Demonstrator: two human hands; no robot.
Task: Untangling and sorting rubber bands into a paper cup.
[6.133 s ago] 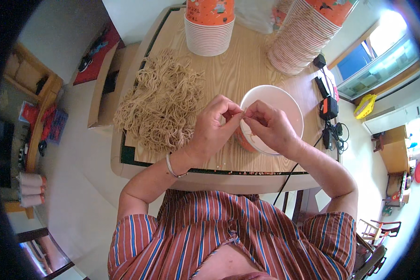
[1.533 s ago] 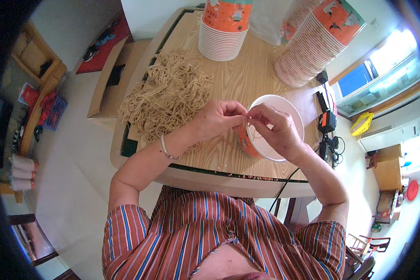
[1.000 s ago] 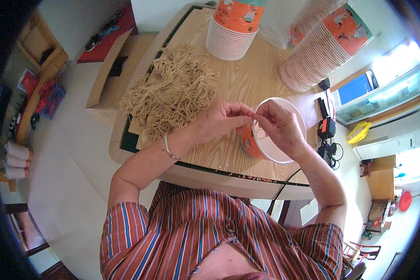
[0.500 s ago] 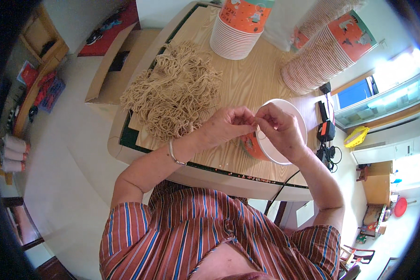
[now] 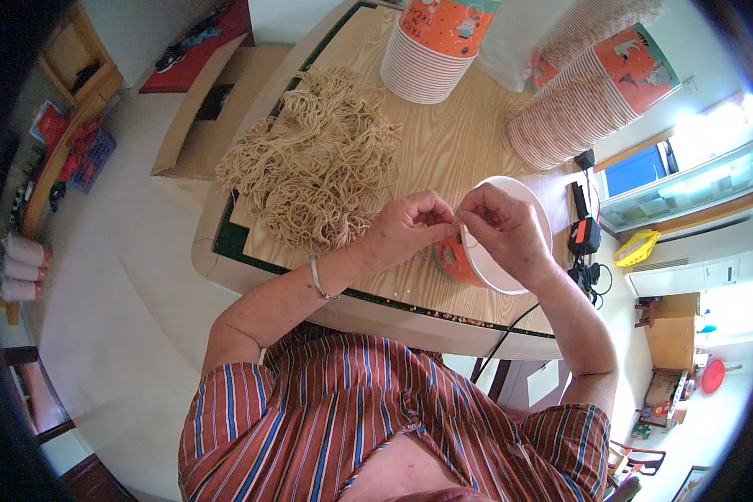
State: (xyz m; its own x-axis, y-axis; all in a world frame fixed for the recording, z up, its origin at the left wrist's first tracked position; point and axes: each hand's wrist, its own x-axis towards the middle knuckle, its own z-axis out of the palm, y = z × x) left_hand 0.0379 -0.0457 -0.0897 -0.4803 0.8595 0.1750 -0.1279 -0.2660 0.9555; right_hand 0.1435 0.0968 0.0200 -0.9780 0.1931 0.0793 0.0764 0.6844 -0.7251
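A: Where are the person's 2 hands?

B: The left hand (image 5: 406, 227) and the right hand (image 5: 510, 238) meet at the left rim of the bucket (image 5: 455, 264), fingertips to fingertips.

A: How do the fingers stand?

B: On the left, thumb and forefinger are together; I can't tell what lies between them. On the right, thumb and forefinger are clamped on a thin pale strand (image 5: 468, 239), which curves down just below them.

A: And the bucket?

B: On the wood-grain table (image 5: 448, 142), under the right hand. Its white mouth is open, and its orange outer wall shows on the left.

A: What's around it?

B: A tangled heap of beige cord (image 5: 314, 159) lies to the left, near the left forearm. Farther back are a stack of buckets (image 5: 431, 63) and, to its right, a longer stack (image 5: 573, 109), both with white rims nested at the near end and orange at the far end.

A: Anything at the edges?

B: Small pale and orange bits (image 5: 452, 318) line the front edge, and a black adapter (image 5: 585, 235) sits by the right edge. A bracelet (image 5: 315, 276) circles the left wrist.
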